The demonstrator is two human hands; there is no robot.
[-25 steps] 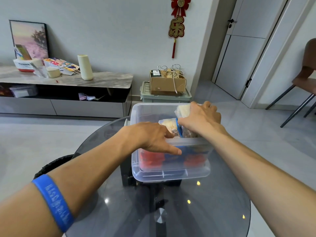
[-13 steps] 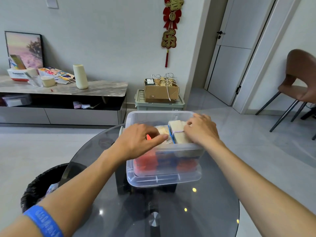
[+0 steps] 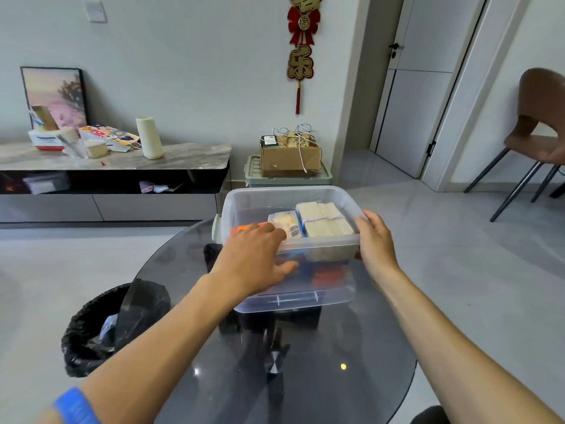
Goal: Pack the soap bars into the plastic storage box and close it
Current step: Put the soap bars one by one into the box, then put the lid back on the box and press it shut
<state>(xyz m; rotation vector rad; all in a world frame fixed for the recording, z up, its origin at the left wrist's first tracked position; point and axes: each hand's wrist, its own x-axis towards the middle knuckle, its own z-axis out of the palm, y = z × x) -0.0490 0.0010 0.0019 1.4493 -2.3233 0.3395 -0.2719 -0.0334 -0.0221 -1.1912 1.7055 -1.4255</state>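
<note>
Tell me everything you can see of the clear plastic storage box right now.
The clear plastic storage box is a translucent rectangular tub with a rolled rim, upright on the round dark glass table, with no lid on. Cream soap bars lie on top of red and blue packs. The left hand reaches over its near rim; the right hand grips its right corner.

We see two bare forearms, with no sleeves in view on either arm. On the wrist of the left arm sits a bright blue wristband [image 3: 75, 407], a smooth flat band with faint markings too blurred for us to read. The left hand [image 3: 253, 258] and right hand [image 3: 374, 243] wear no gloves, and we see no rings.
</note>
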